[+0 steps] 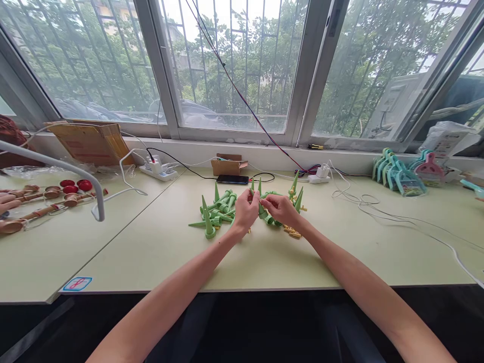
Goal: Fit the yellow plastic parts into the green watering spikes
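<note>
Student: What lies at the left?

Tutor: Wooden toys with strings (43, 196), beside red balls (70, 189). A blue-outlined sticker (77, 284) marks the bench's (151, 264) near edge, left of centre; its red mark cannot be read with certainty. Toward the far edge leans a cardboard box (88, 143), with no legible print.

Student: And in the middle?

Tutor: Loose green cones (223, 206), some upright, others lying down; behind them, a dark phone (232, 179) near the far edge. Next comes the left hand (246, 207), its fingers bent and grasping a green cone (262, 210).

Student: Where is that cone relative to the fingers?

Tutor: Between the two hands, point upward, its wider part below the fingertips. The right hand (280, 207) pinches it from the other side. A second green tip (252, 184) rises at the left fingertips; whether it is held cannot be told.

Student: What appears farther right?

Tutor: Yellow pegs (292, 232) just beside the right wrist, then teal dustpans (397, 174) and a pink dustpan (430, 169) toward the far right corner. Their labels, and the print on the plastic-wrapped package (448, 137), are too small to read.
</note>
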Tool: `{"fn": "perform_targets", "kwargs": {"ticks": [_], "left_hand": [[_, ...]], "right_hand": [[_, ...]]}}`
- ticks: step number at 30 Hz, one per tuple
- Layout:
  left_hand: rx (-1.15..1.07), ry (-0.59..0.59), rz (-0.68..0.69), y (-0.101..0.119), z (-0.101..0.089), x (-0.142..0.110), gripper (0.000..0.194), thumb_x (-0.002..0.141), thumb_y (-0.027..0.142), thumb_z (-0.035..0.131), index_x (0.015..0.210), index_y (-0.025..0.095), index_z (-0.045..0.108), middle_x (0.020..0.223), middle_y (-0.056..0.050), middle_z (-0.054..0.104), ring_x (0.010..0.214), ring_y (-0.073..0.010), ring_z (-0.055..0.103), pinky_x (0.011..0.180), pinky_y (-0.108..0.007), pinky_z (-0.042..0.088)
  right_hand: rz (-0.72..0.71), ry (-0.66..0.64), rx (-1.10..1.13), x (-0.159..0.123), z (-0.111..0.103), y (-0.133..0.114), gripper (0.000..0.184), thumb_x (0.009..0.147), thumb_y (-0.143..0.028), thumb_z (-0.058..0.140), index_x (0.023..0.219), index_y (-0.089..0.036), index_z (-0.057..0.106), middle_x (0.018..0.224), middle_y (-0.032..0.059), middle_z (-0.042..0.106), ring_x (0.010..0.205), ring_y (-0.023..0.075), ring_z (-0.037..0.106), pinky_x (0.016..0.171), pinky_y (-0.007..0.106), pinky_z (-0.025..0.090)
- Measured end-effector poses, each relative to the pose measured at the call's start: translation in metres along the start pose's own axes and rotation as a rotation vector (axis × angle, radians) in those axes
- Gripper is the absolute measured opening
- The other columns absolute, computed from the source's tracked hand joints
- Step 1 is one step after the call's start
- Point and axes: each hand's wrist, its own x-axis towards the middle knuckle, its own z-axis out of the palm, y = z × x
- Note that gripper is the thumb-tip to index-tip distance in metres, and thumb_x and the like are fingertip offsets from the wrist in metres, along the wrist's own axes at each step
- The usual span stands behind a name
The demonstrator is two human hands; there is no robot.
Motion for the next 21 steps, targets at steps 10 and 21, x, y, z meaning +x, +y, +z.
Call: {"fn": "perform_targets", "kwargs": {"ticks": [10,21], "left_hand": [[-0.020,0.009,-0.008,-0.0008,0.0002,0.0006,0.032,0.086,0.046,0.054,0.069,0.019,0.050,0.057,0.002,0.053,0.049,-0.0101,0.047,0.047,-0.022,0.036],[-0.021,0.024,-0.022,-0.0007,0.0010,-0.0001,0.034,0.087,0.047,0.053,0.067,0.019,0.049,0.057,0.002,0.053,0.049,-0.0096,0.046,0.047,-0.022,0.035]], "right_hand": [[-0.011,-0.034,0.031,0.0001,-0.0012,-0.0002,0.038,0.093,-0.046,0.050,0.067,-0.018,0.050,0.056,-0.0038,0.042,0.053,0.0096,0.032,0.052,0.025,0.026],[0.003,-0.039,0.037,0.0005,-0.0003,-0.0004,0.041,0.093,-0.048,0.049,0.066,-0.019,0.048,0.055,-0.0043,0.040,0.053,0.0100,0.030,0.052,0.026,0.026]]}}
